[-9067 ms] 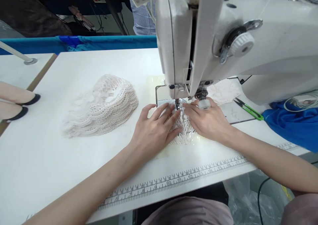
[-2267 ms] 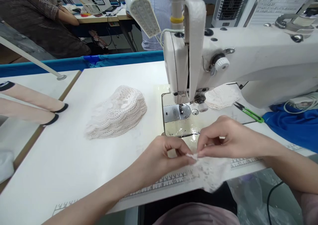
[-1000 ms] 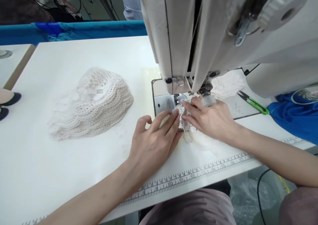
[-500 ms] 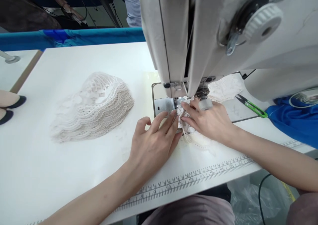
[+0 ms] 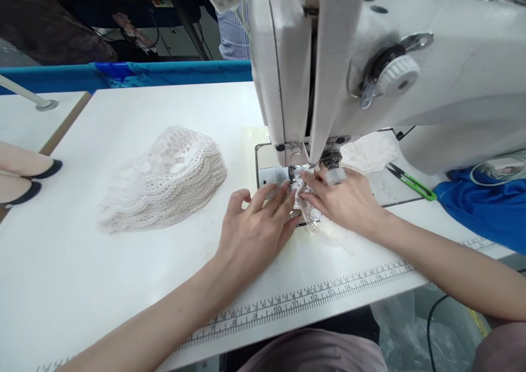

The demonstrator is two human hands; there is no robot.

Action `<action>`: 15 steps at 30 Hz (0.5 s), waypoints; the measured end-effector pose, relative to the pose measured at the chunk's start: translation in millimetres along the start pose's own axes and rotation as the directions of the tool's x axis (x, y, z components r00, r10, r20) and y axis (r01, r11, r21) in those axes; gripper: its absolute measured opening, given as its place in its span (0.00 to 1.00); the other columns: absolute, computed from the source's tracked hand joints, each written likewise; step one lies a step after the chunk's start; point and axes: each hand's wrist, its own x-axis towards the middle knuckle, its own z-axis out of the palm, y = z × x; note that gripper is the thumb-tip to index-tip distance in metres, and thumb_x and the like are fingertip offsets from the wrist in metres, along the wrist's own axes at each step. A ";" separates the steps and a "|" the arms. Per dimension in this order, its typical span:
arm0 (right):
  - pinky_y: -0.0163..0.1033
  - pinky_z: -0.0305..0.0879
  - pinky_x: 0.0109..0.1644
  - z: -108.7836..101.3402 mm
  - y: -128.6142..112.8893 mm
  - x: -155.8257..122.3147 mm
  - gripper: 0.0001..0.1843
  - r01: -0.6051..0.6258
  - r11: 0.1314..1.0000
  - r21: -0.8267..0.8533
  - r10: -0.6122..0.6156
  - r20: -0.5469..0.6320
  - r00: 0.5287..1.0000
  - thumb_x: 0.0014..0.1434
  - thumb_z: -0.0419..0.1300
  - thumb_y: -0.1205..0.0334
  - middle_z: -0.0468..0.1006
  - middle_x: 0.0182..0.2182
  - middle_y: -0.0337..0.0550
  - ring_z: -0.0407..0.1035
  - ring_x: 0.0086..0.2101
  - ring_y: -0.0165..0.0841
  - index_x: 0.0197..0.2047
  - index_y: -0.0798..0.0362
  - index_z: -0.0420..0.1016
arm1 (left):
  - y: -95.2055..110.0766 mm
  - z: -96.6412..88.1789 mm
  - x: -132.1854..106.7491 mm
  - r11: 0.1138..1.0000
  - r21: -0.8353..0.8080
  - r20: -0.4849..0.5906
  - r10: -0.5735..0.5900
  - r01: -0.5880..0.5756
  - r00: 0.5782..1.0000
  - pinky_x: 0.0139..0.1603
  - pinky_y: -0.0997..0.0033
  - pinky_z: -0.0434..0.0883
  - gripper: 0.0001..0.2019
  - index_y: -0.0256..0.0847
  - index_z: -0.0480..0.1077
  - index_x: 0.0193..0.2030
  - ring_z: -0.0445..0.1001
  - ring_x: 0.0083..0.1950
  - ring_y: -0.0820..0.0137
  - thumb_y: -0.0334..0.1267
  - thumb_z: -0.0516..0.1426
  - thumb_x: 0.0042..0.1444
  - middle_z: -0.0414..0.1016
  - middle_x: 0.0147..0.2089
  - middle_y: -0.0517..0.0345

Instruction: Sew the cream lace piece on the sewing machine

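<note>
White lace fabric (image 5: 310, 214) lies bunched under the needle area of a sewing machine (image 5: 283, 81). My right hand (image 5: 343, 199) grips it from the right, thumb and fingers pinched close beside the presser foot. Part of the lace is hidden under that hand. My left hand (image 5: 257, 224) rests from the left with fingers stretched and apart, the fingertips touching the lace edge by the metal needle plate (image 5: 273, 176). To the left lies a stack of scalloped lace pieces (image 5: 168, 183), layered and cream-white.
Green-handled thread snips (image 5: 413, 183) lie right of the machine bed, beside blue cloth (image 5: 480, 205). Behind the right hand is another lace piece (image 5: 370, 152). A printed ruler (image 5: 287, 309) runs along the front table edge. Another person's fingers or dark-tipped items (image 5: 24, 169) show at left.
The camera view has shifted, so the machine and table appear slightly lower and more of the machine's top shows. Both hands keep nearly the same place at the lace.
</note>
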 end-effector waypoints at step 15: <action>0.38 0.54 0.31 -10.0 2.7 -8.8 0.20 0.130 0.943 0.308 -0.100 -0.110 0.989 0.62 0.56 0.47 0.79 0.38 0.43 0.67 0.30 0.31 0.42 0.56 0.77 | -1.9 -2.1 2.8 0.998 -0.056 0.030 0.037 -0.035 0.999 0.44 0.57 0.63 0.12 0.38 0.72 0.51 0.74 0.51 0.62 0.32 0.52 0.63 0.77 0.53 0.54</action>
